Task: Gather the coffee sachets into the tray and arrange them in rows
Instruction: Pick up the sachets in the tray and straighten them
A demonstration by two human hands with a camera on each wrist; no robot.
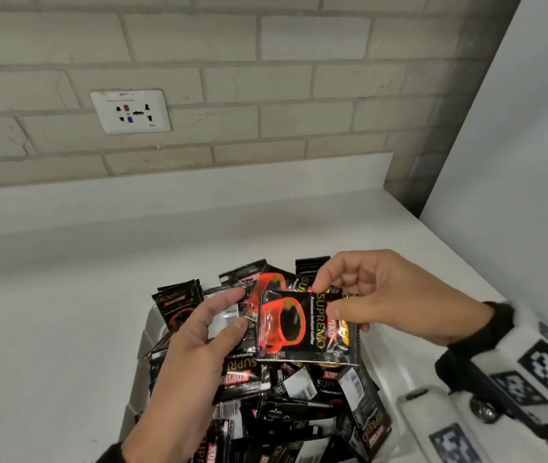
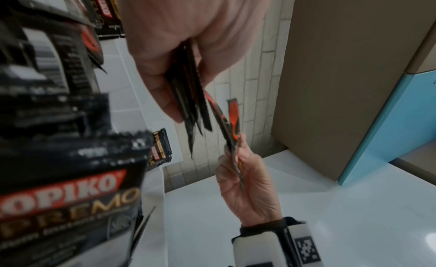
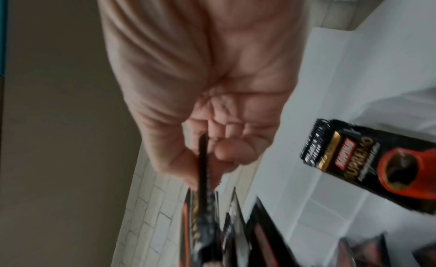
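Note:
A white tray [image 1: 147, 332] on the counter holds a loose heap of black coffee sachets [image 1: 299, 396]. Above the heap, my left hand [image 1: 237, 309] grips a thin stack of sachets [image 1: 229, 315] between thumb and fingers; the left wrist view shows this stack [image 2: 191, 103] edge-on. My right hand [image 1: 327, 295] pinches the top edge of sachets printed with a red cup [image 1: 299, 329], held up close to the left hand's stack. In the right wrist view the right hand [image 3: 205, 159] pinches a sachet edge [image 3: 202, 177]. Another sachet [image 3: 377, 168] lies face up below.
The tray stands on a white countertop [image 1: 65, 295] against a pale brick wall with a socket plate [image 1: 131, 111]. A tall white panel [image 1: 516, 162] rises at the right. A camera unit with black-and-white markers [image 1: 533, 362] sits on my right wrist.

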